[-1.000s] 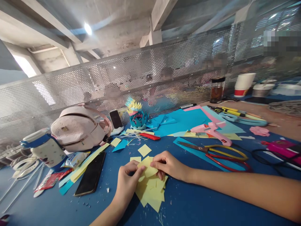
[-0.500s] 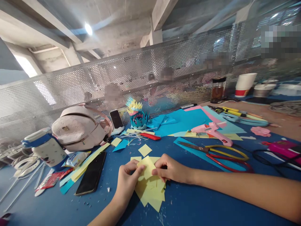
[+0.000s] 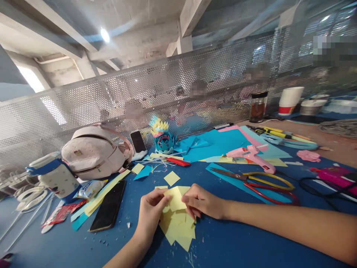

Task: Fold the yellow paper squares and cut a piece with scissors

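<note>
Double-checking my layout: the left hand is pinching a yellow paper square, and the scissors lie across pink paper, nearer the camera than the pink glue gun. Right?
Not quite: the paper under the scissors is blue, not pink, as the head view shows. The left hand pinches a yellow paper square, and the scissors are nearer than the pink glue gun.

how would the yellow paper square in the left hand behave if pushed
The yellow paper square looks thin, so it is probably very light. Pinched by the left hand at one side, it would likely bend or crease under a push. Its flat, angular shape makes rolling unlikely.
</note>
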